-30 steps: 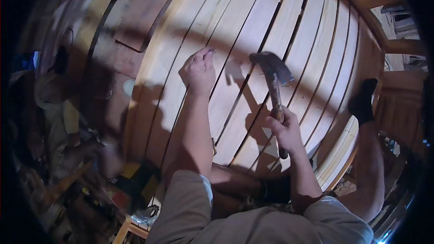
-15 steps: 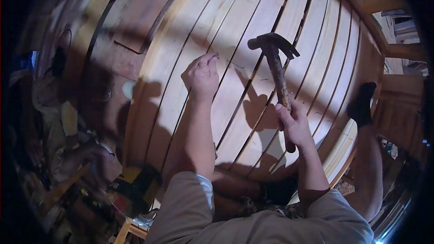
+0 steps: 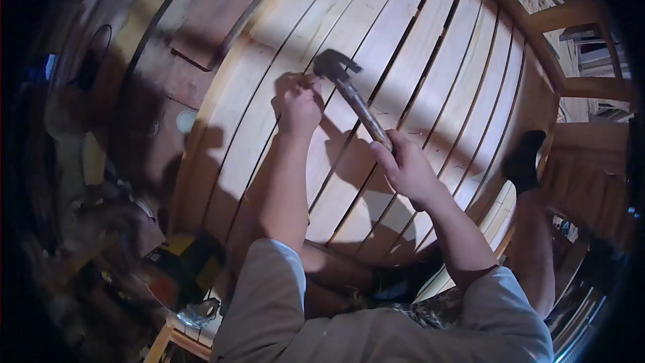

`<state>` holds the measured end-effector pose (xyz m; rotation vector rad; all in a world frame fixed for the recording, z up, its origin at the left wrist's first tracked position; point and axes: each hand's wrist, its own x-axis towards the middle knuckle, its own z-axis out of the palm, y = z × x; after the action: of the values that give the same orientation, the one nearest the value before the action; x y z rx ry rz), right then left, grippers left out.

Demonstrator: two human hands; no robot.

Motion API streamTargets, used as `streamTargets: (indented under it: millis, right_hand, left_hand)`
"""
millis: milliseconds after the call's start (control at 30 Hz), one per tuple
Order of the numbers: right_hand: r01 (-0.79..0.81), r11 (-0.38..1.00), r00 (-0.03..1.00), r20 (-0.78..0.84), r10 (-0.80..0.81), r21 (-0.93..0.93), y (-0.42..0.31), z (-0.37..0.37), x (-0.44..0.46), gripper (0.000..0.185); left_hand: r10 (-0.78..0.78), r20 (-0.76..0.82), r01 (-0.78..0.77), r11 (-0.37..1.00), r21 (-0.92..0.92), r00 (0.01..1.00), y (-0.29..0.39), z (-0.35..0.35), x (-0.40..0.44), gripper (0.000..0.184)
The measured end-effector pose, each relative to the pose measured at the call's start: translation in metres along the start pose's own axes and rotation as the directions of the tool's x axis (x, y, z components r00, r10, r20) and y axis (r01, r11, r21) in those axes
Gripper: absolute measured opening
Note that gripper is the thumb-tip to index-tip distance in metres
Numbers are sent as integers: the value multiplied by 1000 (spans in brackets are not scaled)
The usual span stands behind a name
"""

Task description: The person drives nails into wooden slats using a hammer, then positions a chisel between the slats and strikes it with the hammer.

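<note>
My right hand (image 3: 411, 169) is wrapped around the handle of a claw hammer (image 3: 359, 107). The hammer's dark head is up by my left hand (image 3: 302, 106), close to its fingertips; whether they touch I cannot tell. My left hand is closed in a pinch over the wooden slats (image 3: 386, 30), and whatever its fingers hold is too small or hidden to name. The slats are pale, run side by side with dark gaps, and carry a few tiny thin bits that look like nails (image 3: 420, 134).
A curved wooden rail (image 3: 222, 87) borders the slats on the left. A flat reddish board (image 3: 218, 17) lies beyond it. A black and yellow object (image 3: 181, 262) stands at lower left. Wooden bars (image 3: 571, 17) rise at upper right. My socked foot (image 3: 524, 161) rests on the right edge.
My right hand has swung the hammer left and its head has come beside my left fingertips. My left hand stays pinched in nearly the same spot. The whole view has shifted slightly.
</note>
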<state>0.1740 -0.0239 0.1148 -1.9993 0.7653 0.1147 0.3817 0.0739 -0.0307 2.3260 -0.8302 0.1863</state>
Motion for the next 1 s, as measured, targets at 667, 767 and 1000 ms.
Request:
streamTargets:
  millis: [667, 767, 1000]
  right_hand:
    - [4, 999, 996, -88, 1, 54, 20, 33, -13, 38]
    - [-59, 996, 994, -89, 65, 68, 10, 37, -1, 44]
    - [-129, 849, 970, -113, 215, 512, -1, 64, -29, 37]
  left_hand:
    - [-515, 324, 607, 710, -357, 794, 22, -88, 14, 18]
    - [-612, 397, 730, 581, -360, 684, 1, -85, -30, 23]
    - [-406, 547, 681, 458, -571, 732, 61, -100, -33, 20]
